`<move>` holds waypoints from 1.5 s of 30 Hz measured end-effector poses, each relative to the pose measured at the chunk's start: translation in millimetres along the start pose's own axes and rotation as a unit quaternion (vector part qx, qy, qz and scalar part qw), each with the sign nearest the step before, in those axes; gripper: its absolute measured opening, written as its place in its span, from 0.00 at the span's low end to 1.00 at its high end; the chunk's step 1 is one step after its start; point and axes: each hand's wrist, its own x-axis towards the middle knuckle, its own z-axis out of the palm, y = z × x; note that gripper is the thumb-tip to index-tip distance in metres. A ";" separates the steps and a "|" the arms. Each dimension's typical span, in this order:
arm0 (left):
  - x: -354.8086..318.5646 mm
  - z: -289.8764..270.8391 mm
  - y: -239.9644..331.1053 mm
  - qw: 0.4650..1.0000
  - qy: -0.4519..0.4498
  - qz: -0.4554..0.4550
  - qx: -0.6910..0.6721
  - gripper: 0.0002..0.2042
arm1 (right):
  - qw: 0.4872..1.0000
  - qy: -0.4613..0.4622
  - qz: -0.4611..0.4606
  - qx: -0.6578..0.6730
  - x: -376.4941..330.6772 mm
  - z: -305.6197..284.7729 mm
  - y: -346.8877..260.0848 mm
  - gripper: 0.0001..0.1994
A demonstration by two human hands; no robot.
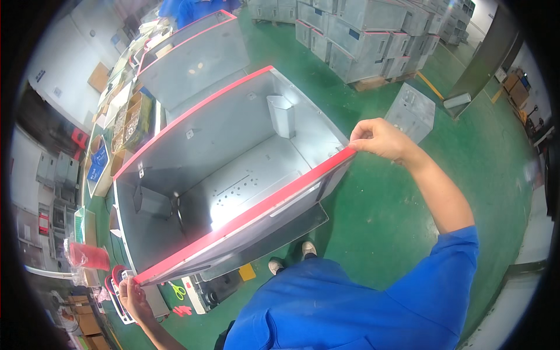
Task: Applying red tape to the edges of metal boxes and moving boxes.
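A large open grey metal box stands in front of me, with holes in its floor and a bent metal bracket inside. A red strip runs along its near top edge, and another red strip lines the far edge. My right hand pinches the near strip's right end at the box's corner. At the other end, by the near left corner, my left hand has its fingers closed on the same strip. The left palm is partly hidden.
Another red-edged metal box stands beyond. Stacked grey boxes fill the back right, with a single box on the green floor. Below left are green scissors and red scraps. A blue-clothed person is at the far end.
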 end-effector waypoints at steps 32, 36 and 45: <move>0.9 2.8 -4.0 1.000 -0.002 0.014 -0.011 0.05 | 0.999 -0.002 0.014 -0.038 9.6 -5.8 -8.2 0.09; -0.3 3.8 -2.6 1.000 -0.003 0.012 -0.006 0.04 | 0.999 0.001 0.011 -0.035 10.4 -5.8 -5.7 0.09; 0.1 -0.2 -6.6 1.000 -0.012 0.017 -0.015 0.05 | 0.999 0.003 0.000 -0.041 10.8 -5.4 -3.0 0.09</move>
